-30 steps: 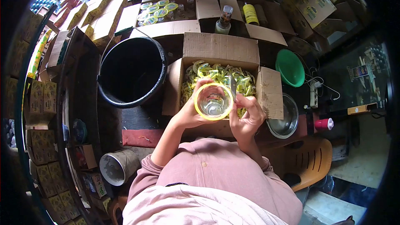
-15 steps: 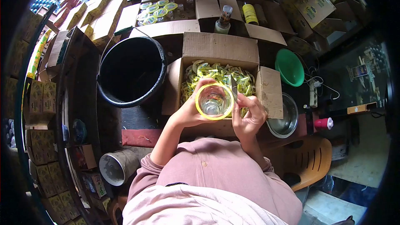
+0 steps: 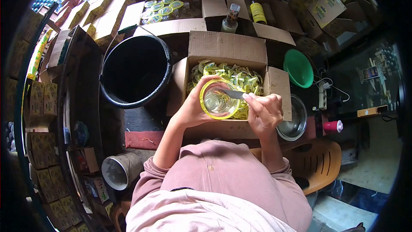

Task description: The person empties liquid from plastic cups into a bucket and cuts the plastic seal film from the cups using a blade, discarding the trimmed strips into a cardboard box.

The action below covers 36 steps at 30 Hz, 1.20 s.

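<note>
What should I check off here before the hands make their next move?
1. Left hand steadying the clear, yellow-rimmed round cup: ok.
2. Right hand holding the narrow grey blade: ok.
3. Cup's mouth free of the blade: not ok, it crosses the opening.
4. Blade pressed against the rim: cannot tell.
5. Round black bucket apart from both hands: ok.
6. Open brown cardboard box upright: ok.

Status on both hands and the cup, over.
Left hand holding yellow-rimmed clear cup. Right hand gripping knife, blade across cup's mouth. Scrap-filled carton beneath; nothing visibly blocking either hand.
</note>
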Motion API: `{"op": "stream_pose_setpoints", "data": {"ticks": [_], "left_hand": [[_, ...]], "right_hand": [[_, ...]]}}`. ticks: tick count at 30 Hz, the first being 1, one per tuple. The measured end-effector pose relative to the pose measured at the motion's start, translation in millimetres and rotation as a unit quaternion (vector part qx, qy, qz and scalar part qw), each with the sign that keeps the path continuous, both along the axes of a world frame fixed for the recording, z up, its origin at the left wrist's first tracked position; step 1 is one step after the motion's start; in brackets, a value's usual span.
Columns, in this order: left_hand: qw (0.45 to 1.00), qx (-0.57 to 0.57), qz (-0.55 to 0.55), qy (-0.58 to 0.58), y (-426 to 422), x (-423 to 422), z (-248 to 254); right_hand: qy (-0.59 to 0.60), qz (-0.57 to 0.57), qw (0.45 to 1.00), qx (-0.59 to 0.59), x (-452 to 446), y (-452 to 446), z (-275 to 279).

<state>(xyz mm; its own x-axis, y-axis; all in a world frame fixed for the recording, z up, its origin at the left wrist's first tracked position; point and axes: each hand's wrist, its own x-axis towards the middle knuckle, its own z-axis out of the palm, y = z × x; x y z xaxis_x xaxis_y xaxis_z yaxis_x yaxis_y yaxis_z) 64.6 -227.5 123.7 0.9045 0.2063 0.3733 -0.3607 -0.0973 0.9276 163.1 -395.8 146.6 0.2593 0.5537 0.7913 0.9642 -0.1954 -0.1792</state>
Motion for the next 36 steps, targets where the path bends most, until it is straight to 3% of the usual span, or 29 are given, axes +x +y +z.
{"op": "stream_pose_setpoints", "data": {"ticks": [7, 13, 28, 31, 34, 36], "left_hand": [[1.000, 0.007, -0.003, 0.021, -2.4, -4.9, 4.2], [0.998, 0.059, 0.003, 0.009, -3.0, -5.6, 6.8], [0.998, 0.045, -0.006, 0.035, -3.3, -5.9, 13.0], [0.998, 0.052, -0.008, 0.019, -3.9, -4.3, 9.6], [0.999, -0.009, -0.026, 0.021, -3.0, -3.9, 7.2], [0.999, -0.026, -0.026, 0.018, -1.5, -4.0, 3.6]], "right_hand": [[-0.098, 0.028, 0.994, -0.026, 8.0, -3.3, 3.6], [-0.102, 0.029, 0.994, -0.037, 5.9, -1.6, 9.7], [-0.097, 0.050, 0.994, -0.015, 10.1, 0.9, 10.9], [-0.064, 0.057, 0.996, 0.005, 12.4, 6.4, 7.4], [0.053, 0.043, 0.996, 0.054, 14.6, 9.6, -0.5], [0.193, 0.020, 0.976, 0.098, 13.4, 14.5, -7.5]]}}
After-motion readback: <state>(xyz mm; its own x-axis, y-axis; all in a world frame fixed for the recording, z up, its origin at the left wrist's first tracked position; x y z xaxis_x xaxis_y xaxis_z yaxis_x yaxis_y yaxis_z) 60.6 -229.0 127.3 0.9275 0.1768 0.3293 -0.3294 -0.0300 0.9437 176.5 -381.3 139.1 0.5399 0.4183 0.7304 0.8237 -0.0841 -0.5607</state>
